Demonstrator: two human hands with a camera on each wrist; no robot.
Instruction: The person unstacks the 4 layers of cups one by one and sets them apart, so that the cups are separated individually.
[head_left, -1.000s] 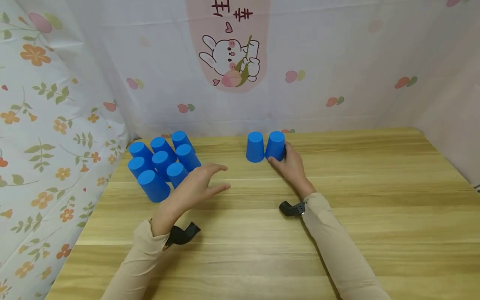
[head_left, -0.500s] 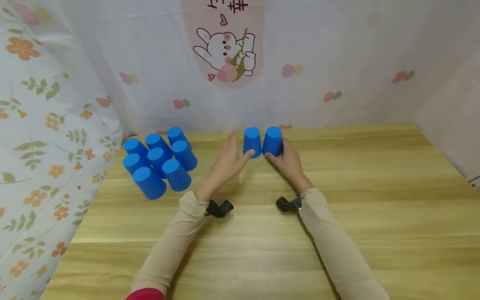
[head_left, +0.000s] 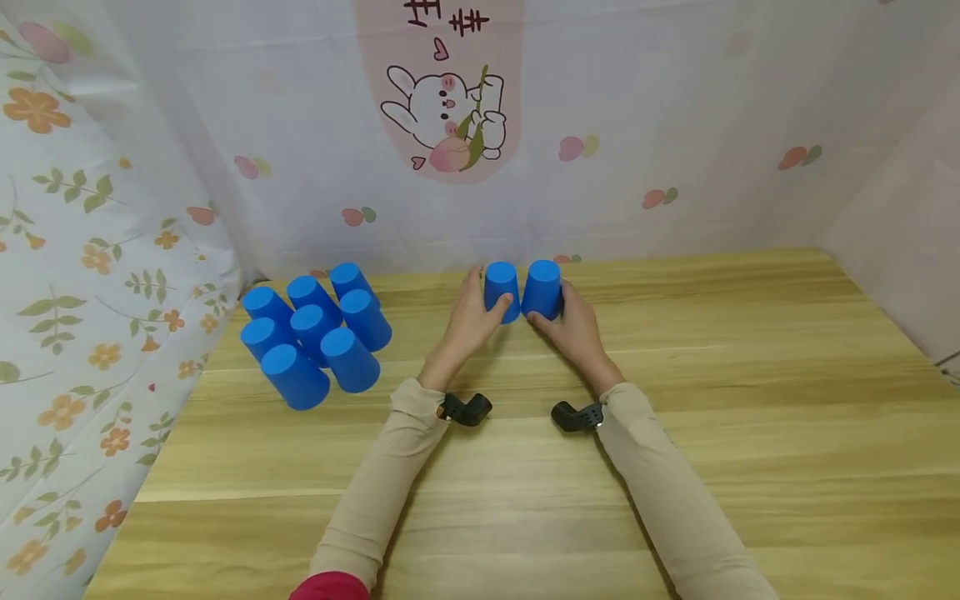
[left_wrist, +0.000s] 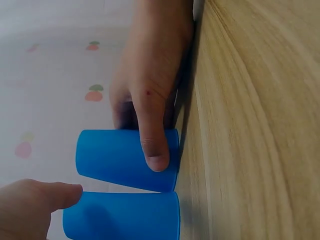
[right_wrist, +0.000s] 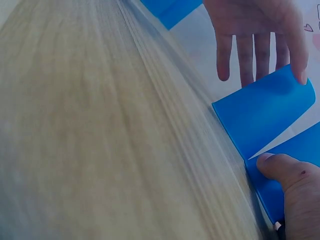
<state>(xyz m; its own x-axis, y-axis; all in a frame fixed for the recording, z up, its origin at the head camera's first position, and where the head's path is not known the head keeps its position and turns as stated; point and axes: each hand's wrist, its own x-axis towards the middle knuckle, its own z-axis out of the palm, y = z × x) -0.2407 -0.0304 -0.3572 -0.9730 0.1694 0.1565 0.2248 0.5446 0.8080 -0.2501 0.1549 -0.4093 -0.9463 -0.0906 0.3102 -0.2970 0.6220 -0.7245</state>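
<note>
Two blue plastic cups stand upside down side by side near the back of the table. My left hand (head_left: 468, 321) is at the left cup (head_left: 495, 279). Its thumb touches the cup, and its fingers stretch straight along the far side, as the right wrist view shows. My right hand (head_left: 579, 333) grips the right cup (head_left: 542, 287) low down, thumb (left_wrist: 154, 145) on its near side and the other fingers mostly hidden behind it. In the left wrist view a narrow wedge-shaped gap separates the cups, widening towards their closed ends.
Several more upside-down blue cups (head_left: 348, 358) stand in a close group at the back left of the wooden table (head_left: 510, 517). A patterned curtain (head_left: 637, 125) hangs behind, and a floral cloth (head_left: 97, 292) covers the left side. Each wrist wears a black camera mount (head_left: 468, 410).
My left hand has moved right from beside the cup group to the left cup, where its thumb now lies across the front. My right hand has stayed on the right cup.
</note>
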